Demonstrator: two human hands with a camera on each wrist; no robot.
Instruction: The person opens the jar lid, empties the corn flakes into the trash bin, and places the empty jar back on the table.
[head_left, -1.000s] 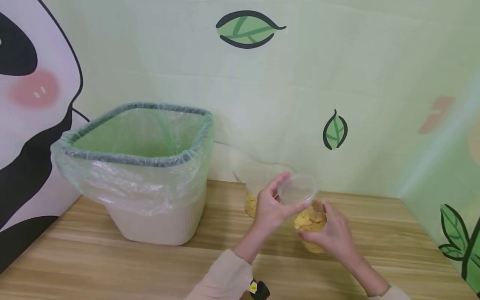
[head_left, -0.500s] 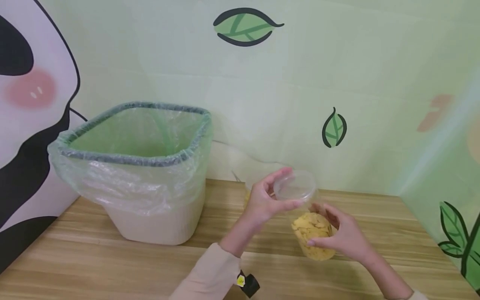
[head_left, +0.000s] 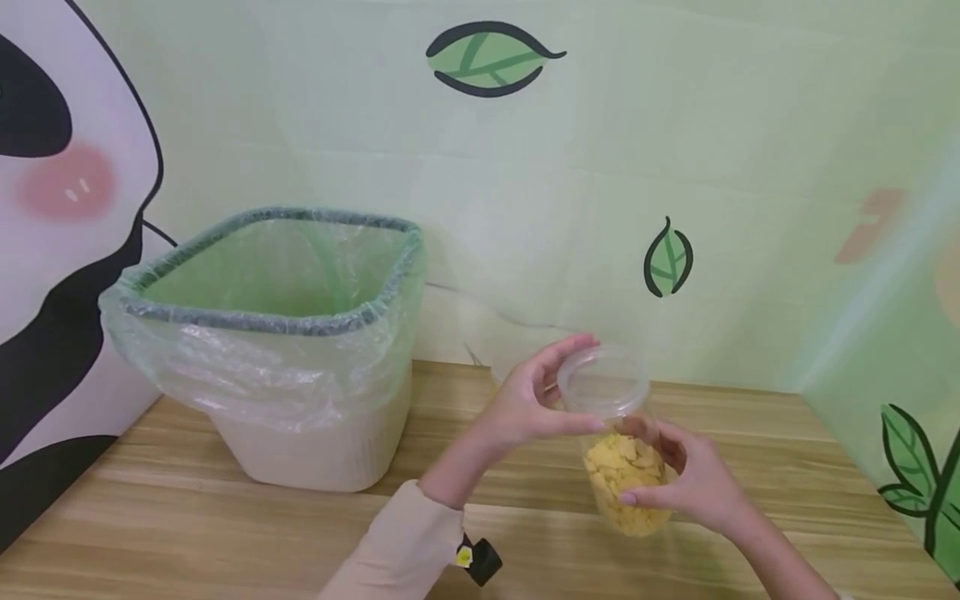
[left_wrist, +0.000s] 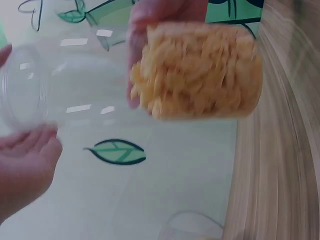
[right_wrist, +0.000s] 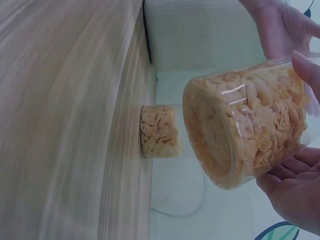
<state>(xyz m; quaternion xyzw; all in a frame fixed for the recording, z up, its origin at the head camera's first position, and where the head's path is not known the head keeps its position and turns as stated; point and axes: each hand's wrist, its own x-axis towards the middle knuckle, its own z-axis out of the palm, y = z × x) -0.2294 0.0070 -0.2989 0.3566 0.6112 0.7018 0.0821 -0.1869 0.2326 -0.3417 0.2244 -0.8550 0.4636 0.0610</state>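
A clear plastic jar (head_left: 626,483) of yellow, cornflake-like flakes is held tilted above the table, its round top turned up and away. My left hand (head_left: 525,404) holds the clear lid (head_left: 603,383) at that top, thumb on the near side and fingers on the far side. Lower down, my right hand (head_left: 697,479) grips the jar's body between thumb and fingers. In the left wrist view the flakes (left_wrist: 200,72) fill the base end, with see-through space between them and the lid. A second jar (right_wrist: 160,131) of flakes stands on the table, mostly hidden behind my left hand in the head view.
A white bin (head_left: 315,450) lined with a translucent green bag (head_left: 285,375) stands at the left on the wooden table (head_left: 187,533). Behind the table rises a pale green printed wall (head_left: 487,200) with leaves and a panda.
The held jar has come slightly nearer and lower in the head view, and more of its flakes show. My left forearm has shifted left; my right hand has moved a little right and down.
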